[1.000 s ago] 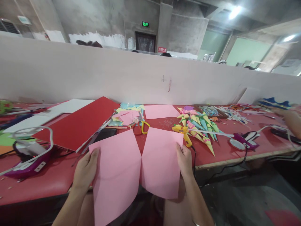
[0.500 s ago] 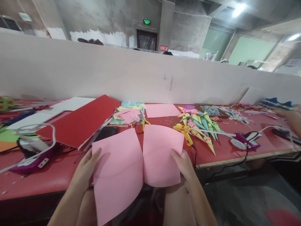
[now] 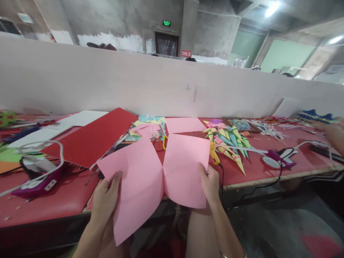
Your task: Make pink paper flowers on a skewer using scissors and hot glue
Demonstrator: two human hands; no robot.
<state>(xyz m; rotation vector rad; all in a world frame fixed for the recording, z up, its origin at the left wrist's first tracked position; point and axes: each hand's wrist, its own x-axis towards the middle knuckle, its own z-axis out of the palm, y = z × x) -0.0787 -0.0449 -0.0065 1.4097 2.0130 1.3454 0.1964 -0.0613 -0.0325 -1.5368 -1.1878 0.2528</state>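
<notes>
A sheet of pink paper [image 3: 139, 186], creased down its middle and split at the top into two flaps, is held up above my lap. My left hand [image 3: 106, 197] pinches its left edge, thumb on the near face and the other fingers behind. On the other flap's right edge, my right hand [image 3: 210, 181] grips with the thumb in front. Just beyond the right flap lies a yellow glue gun [image 3: 214, 154], partly covered by the paper. Orange-handled scissors [image 3: 159, 144] show in the gap between the flaps.
Behind lie paper scraps [image 3: 145, 129], another pink sheet [image 3: 185, 125] and several rolled paper cones [image 3: 231, 141]. A red board [image 3: 94, 139] rests at left near a purple power strip [image 3: 37, 188]. Another strip [image 3: 282, 160] stands at right. A white partition [image 3: 129, 82] closes the back.
Both hands have shifted the pink sheet slightly up. The left flap has tilted and its lower corner has risen. The right flap now covers much of the glue gun.
</notes>
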